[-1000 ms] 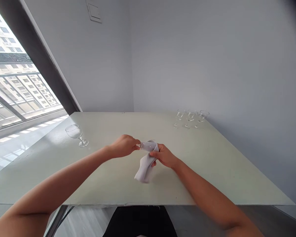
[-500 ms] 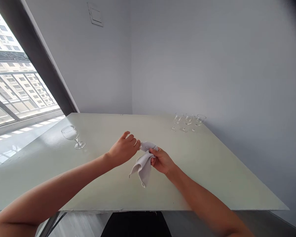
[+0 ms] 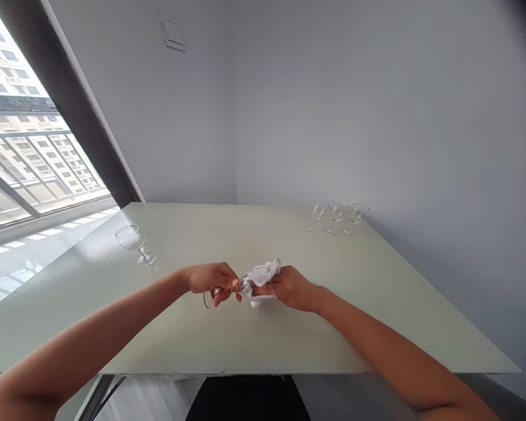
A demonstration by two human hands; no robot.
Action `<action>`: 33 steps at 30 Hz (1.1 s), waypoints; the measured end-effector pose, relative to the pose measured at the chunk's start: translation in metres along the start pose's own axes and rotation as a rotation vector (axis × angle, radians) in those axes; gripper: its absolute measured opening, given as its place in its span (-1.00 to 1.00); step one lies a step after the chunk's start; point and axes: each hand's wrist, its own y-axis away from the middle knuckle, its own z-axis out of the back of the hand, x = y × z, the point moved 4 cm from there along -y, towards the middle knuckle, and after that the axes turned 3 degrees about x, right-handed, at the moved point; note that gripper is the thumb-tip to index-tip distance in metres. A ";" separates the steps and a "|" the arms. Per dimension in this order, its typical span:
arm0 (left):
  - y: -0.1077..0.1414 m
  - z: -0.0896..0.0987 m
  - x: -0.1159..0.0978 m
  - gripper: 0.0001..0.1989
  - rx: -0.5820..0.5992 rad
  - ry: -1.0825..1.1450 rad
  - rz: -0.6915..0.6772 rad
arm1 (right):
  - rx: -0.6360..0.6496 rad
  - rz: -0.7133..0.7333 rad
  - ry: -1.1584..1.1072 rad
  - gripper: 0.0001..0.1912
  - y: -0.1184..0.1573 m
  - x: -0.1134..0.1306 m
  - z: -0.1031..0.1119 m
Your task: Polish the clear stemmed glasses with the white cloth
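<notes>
Above the middle of the table, my left hand (image 3: 214, 282) is closed on the stem of a clear wine glass that lies sideways, its foot showing by my fingers. The bowl of the glass points right, towards my right hand (image 3: 294, 286). A white cloth (image 3: 259, 279) is bunched in and around the bowl, and my right hand's fingers reach into the bowl, pressed on the cloth.
One wine glass (image 3: 131, 238) stands at the left of the pale table (image 3: 193, 345). Three more glasses (image 3: 337, 213) stand together at the back right. Walls border the table behind and right; a window is at the left.
The cloth no longer hangs down and is now bunched in the glass bowl. My left hand has moved down and grips the stem; my right hand has turned, fingers now pointing left into the bowl.
</notes>
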 end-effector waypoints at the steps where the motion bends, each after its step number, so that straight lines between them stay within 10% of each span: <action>1: -0.004 -0.003 0.007 -0.57 0.044 0.126 -0.015 | 0.009 0.027 0.093 -0.54 -0.001 -0.001 0.006; 9: -0.026 -0.006 0.032 -0.60 0.000 0.668 -0.191 | -0.099 -0.218 0.298 -0.51 0.009 -0.038 0.057; 13: -0.021 0.004 0.033 -0.60 -0.198 0.573 -0.125 | -0.266 -0.388 0.310 -0.46 0.021 -0.030 0.082; 20: -0.026 0.000 0.016 -0.64 -0.427 0.167 -0.074 | 0.044 -0.180 0.373 -0.56 -0.013 0.032 0.054; 29: -0.016 -0.019 -0.021 -0.66 -0.715 -0.459 -0.093 | -0.101 -0.603 -0.550 -0.63 -0.022 -0.037 0.047; 33: -0.026 -0.009 -0.024 -0.71 -0.886 -0.422 -0.171 | -0.432 -0.842 -1.149 -0.67 -0.016 -0.076 0.035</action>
